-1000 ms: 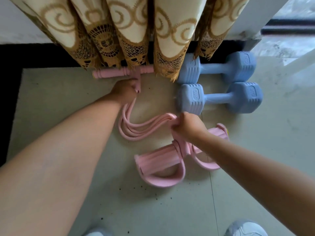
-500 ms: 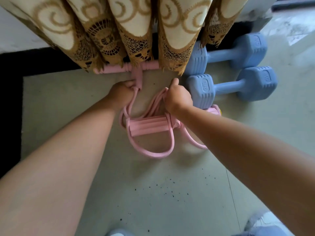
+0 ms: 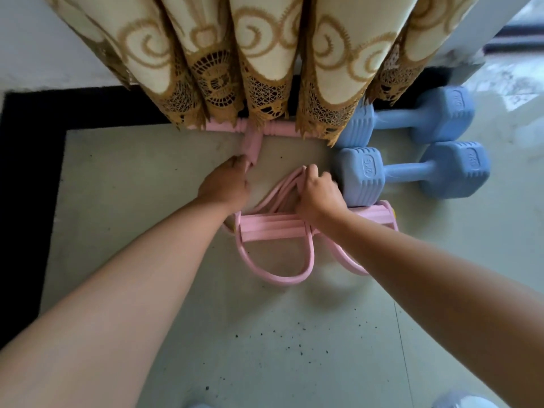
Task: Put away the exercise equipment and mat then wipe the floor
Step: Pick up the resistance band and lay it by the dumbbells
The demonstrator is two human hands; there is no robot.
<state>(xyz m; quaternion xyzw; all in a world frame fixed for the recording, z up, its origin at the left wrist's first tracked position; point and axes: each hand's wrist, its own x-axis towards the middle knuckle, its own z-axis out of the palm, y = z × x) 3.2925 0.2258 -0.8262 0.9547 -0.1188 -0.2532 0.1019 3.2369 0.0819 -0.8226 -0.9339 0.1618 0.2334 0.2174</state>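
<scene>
A pink pedal resistance band lies on the tiled floor by the wall. Its handle bar [image 3: 226, 127] rests at the curtain's hem, partly hidden by the fabric. The foot pedal [image 3: 269, 228] with its pink loops [image 3: 276, 278] lies nearer me. My left hand [image 3: 225, 184] is closed on the pink strap just below the handle bar. My right hand [image 3: 319, 191] grips the bunched pink tubes [image 3: 282, 188] above the pedal. Two blue dumbbells lie to the right: one [image 3: 412, 172] touches the pedal's right end, the other [image 3: 412, 117] is against the wall.
A cream and gold curtain [image 3: 265, 54] hangs over the wall and baseboard. A black border strip [image 3: 29, 172] runs along the floor at left. Dark crumbs [image 3: 294, 343] speckle the tile near me. My shoe tips [image 3: 468, 403] show at the bottom edge.
My right hand has carried the bunched tubes and pedal toward the wall, so the band folded up closer to the handle bar. My left hand stayed on the strap.
</scene>
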